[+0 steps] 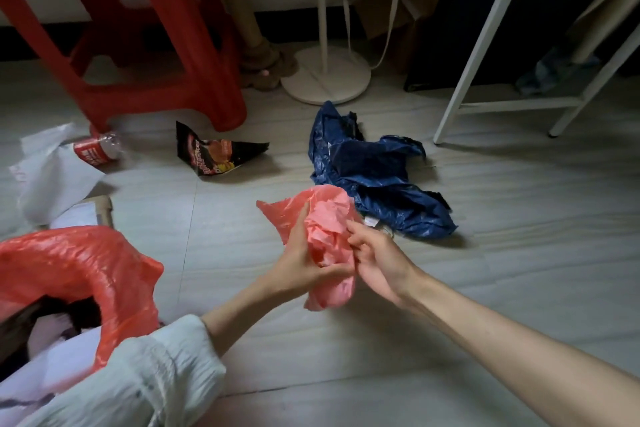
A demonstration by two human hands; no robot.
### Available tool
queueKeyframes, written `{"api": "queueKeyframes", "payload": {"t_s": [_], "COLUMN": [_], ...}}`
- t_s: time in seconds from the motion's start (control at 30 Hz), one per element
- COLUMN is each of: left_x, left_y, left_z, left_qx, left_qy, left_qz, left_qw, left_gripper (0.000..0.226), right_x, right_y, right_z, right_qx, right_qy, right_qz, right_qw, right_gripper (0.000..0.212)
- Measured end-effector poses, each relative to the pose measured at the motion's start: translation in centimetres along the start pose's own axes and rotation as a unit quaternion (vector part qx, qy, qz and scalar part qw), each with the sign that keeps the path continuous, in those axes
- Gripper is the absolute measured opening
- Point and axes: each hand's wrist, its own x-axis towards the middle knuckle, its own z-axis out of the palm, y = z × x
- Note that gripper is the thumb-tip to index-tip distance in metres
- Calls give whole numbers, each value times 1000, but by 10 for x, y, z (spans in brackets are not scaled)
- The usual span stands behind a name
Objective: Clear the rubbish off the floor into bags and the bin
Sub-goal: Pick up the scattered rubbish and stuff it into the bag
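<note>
A crumpled pink plastic bag point(329, 246) is held above the floor point(485, 253) between both hands: the left hand point(304, 263) is curled round its left side with the thumb laid across the lower folds, and the right hand point(375, 260) pinches its right edge between thumb and fingertips. The bag is judged to be in the course of being opened. The film appears thin; if the edges are pulled apart too hard, a tear is likely, and anything loaded afterwards could drop through. If the mouth is not found among the folds, the layers may be gripped together and the bag will stay closed. Just beyond it, a dark blue plastic bag point(374, 170) lies loose on the floor; it may slide or catch air when reached for. Further left, a black snack wrapper point(211, 152), a clear bottle with a red label point(97, 151) and white paper point(52, 173) remain to be collected; the bottle may roll if nudged. At the lower left, a bin lined with a red bag point(76, 260) already holds waste, and the liner could be dragged off the rim by the white sleeve point(156, 374) close beside it. The floor is pale and smooth, with tile joints visible. The room is dim. A red plastic stool point(145, 45), a white round stand base point(325, 80) and white table legs point(485, 45) stand behind the rubbish.
</note>
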Motion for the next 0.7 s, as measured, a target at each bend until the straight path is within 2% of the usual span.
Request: {"api": "queueKeyframes", "payload": {"t_s": [0.07,0.1,0.13,0.17,0.2,0.23,0.3,0.33,0.37,0.4,0.47,0.53,0.6,0.7], "left_x": [-3,-5,-7,-9,-10,-11,-11,-10,-11,-12,-13,-13,-10,-7], "left_y": [0,-1,0,1,1,3,6,6,5,3,0,0,3,7], "left_z": [-5,-6,-7,-9,-11,-13,-16,-17,-17,-17,-17,-15,-10,-7], "left_qx": [14,39,77,116,149,163,206,246,277,294,298,270,224,219], "left_qy": [38,55,65,67,63,48,0,-18,-28,-18,44,125,170,186], "left_qz": [6,13,20,30,38,46,81,114,144,167,176,172,178,151], "left_qw": [999,998,995,991,986,984,975,962,950,941,937,939,943,946], "left_gripper": [93,82,73,66,62,63,64,62,59,57,56,48,41,62], "right_x": [-2,-1,1,4,6,9,15,16,17,15,11,5,7,13], "right_y": [-4,-6,-9,-13,-17,-21,-24,-24,-23,-21,-19,-16,-6,4], "right_z": [-3,-6,-10,-17,-24,-32,-48,-53,-56,-55,-48,-31,-16,-3], "right_qx": [-59,-151,-280,-416,-520,-587,-653,-657,-635,-586,-455,-326,-285,-239], "right_qy": [-38,-16,38,98,124,110,27,-10,-34,-43,-46,-62,-59,10], "right_qz": [24,9,-24,-75,-123,-146,-100,-62,-29,-10,10,33,23,-15], "right_qw": [997,988,959,901,836,788,750,751,771,809,889,943,956,971], "right_gripper": [39,37,34,35,40,52,84,92,94,92,78,62,56,59]}}
